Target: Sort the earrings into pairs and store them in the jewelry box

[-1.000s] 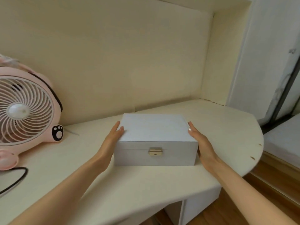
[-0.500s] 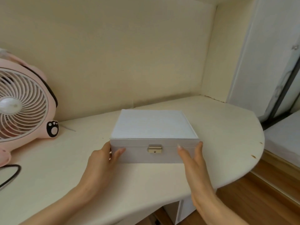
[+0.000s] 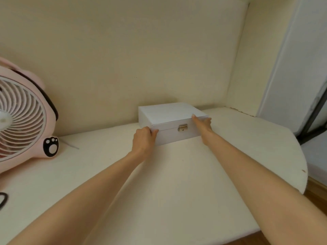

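Your white rectangular jewelry box (image 3: pixel 169 114) sits shut at twelve o'clock on the cream desk (image 3: pixel 177 174), close to the back wall and turned slightly askew. Your left hand (image 3: pixel 143 140) grips its seven o'clock corner with fingers curled round the edge. Your right hand (image 3: pixel 203 123) presses against the four o'clock corner, one digit resting on the lid's rim. The fingers there look fairly straight, though the far side of that hand is hidden.

Risks from here:
- With uneven pressure from the two hands, the box could twist further or bump the wall.
- Lifting the lid before you release the small gold metal clasp (image 3: pixel 182 128) would strain the clasp or tip the box backward.
- Once the box is open, a jolt could scatter small pieces across the desk towards the curved edge at three o'clock.

Count: one box, one clasp, one pink round fan (image 3: pixel 23 117) at nine o'clock, one dark cable (image 3: pixel 3 200) at eight o'clock. No earrings are in sight.
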`<state>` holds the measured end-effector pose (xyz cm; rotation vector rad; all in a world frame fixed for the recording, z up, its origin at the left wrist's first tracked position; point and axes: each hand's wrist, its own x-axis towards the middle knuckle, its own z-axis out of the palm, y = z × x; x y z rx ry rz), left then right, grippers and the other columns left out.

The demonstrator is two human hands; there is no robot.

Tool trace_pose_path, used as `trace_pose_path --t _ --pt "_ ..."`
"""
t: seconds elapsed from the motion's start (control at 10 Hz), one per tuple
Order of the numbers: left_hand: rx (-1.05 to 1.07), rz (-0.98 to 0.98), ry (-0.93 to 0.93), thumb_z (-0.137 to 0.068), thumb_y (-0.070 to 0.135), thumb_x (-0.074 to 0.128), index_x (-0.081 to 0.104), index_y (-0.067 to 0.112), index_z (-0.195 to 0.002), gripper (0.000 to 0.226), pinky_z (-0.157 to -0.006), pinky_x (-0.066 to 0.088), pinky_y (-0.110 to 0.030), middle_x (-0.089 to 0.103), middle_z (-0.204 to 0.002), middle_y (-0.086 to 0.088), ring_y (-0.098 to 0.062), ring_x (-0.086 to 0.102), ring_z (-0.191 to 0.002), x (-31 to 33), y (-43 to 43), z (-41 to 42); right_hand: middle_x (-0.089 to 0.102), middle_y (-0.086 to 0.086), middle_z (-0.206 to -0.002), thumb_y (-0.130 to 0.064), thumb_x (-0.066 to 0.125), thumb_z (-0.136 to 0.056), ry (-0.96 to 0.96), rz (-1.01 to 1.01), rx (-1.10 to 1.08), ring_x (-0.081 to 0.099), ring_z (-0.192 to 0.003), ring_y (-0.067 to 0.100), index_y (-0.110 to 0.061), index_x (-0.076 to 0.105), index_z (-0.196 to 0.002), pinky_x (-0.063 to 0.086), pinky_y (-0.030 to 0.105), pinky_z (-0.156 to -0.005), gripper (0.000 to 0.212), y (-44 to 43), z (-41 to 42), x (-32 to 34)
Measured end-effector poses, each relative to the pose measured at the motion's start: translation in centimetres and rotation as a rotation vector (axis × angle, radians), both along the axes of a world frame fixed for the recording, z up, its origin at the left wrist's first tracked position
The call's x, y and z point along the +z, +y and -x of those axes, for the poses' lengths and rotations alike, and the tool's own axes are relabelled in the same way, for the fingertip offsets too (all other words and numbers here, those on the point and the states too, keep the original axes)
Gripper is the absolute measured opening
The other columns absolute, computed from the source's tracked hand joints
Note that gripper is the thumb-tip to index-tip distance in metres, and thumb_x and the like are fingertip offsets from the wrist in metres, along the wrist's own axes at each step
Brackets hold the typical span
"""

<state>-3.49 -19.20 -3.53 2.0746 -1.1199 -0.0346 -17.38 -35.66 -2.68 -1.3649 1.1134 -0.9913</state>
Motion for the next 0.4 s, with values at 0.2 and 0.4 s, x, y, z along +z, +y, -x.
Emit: trace_pose_path --t 0.2,0.4 --pt "0.012 -0.043 -0.06 -0.096 0.038 0.043 0.048 0.006 -0.079 0.037 -0.065 0.035 -0.033 0.061 -0.096 -0.019 -0.032 0.053 -0.082 -0.1 -2.8 -1.8 0.033 0.008 -0.149 -0.047 0.06 -0.085 0.037 0.005 -0.026 0.038 -0.132 0.027 -0.007 0.018 -0.145 0.034 0.041 -0.108 0.084 -4.7 -2.7 -0.1" --pt "-0.019 -0.12 -0.008 -0.095 0.041 0.045 0.054 0.005 -0.113 0.041 -0.082 0.043 -0.036 0.061 -0.116 -0.015 -0.033 0.055 -0.105 -0.2 -2.7 -2.6 0.027 0.009 -0.151 -0.046 0.057 -0.087 0.111 0.071 -0.102 0.034 -0.134 0.029 -0.01 0.019 -0.145 0.034 0.039 -0.105 0.078 -4.5 -2.4 -0.5"
